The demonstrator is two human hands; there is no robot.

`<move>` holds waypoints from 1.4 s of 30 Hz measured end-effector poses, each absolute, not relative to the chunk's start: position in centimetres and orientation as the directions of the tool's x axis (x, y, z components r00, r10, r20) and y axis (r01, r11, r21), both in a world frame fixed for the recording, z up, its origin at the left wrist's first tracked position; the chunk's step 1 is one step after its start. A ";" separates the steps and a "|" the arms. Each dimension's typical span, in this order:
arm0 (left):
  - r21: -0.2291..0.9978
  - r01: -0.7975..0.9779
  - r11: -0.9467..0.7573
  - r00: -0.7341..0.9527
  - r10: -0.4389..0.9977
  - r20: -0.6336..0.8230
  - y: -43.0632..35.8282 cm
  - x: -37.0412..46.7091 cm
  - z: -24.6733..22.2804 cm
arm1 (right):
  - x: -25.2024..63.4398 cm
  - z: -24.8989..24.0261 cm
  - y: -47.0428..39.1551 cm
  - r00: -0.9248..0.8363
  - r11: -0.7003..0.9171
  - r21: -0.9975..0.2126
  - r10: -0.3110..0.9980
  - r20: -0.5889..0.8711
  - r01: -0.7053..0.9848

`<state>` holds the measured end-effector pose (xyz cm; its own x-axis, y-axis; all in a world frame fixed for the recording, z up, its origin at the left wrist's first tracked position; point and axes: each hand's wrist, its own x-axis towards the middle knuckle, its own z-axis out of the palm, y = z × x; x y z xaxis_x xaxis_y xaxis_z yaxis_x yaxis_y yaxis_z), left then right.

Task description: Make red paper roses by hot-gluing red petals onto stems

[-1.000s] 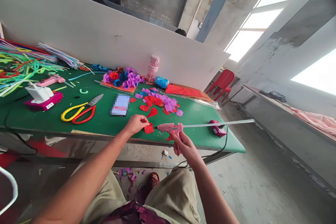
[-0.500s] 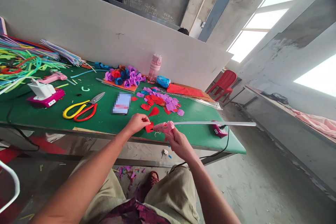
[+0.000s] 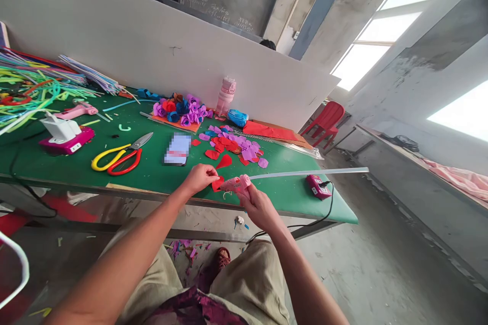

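My left hand [image 3: 201, 179] pinches a red paper petal [image 3: 217, 184] above the front of the green table. In my right hand [image 3: 260, 207] is a pink glue gun [image 3: 237, 184], its nozzle at the petal. A long pale glue stick [image 3: 308, 173] sticks out of the gun's back to the right. Just beyond my hands lies another red petal [image 3: 223, 161], with a pile of purple, red and blue petals [image 3: 244, 146] behind it. My fingers partly hide the held petal.
Yellow-and-red scissors [image 3: 124, 154], a phone [image 3: 177, 149] and a power socket [image 3: 67, 138] lie to the left. Finished paper flowers [image 3: 183, 110] and a pink bottle [image 3: 225, 96] are at the back. Another socket [image 3: 318, 187], with a black cord, sits at right.
The glue gun has tilted slightly, so the rear end of its glue stick is higher. My left hand still pinches the petal in nearly the same spot.
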<state>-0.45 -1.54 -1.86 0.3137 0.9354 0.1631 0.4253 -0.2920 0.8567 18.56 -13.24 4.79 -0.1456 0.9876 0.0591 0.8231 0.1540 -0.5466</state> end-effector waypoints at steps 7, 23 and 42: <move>0.866 0.414 -0.281 0.314 0.937 0.154 -1.6 -0.4 -1.7 | 18.3 5.2 -13.3 -0.156 0.160 -0.533 0.986 0.053 0.831; 0.866 0.415 -0.280 0.317 0.936 0.151 -1.7 -0.5 -1.5 | 17.8 5.9 -13.3 -0.137 0.121 -0.462 0.991 -0.001 0.879; 0.871 0.392 -0.297 0.324 0.930 0.172 -1.8 -0.5 -1.6 | 17.9 6.2 -13.0 -0.136 0.123 -0.402 0.991 -0.003 0.907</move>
<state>-0.47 -1.78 -1.57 0.3236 0.9304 0.1721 0.3916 -0.2973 0.8708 17.87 -13.02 6.22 -0.1362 0.9907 -0.0034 0.9072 0.1234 -0.4023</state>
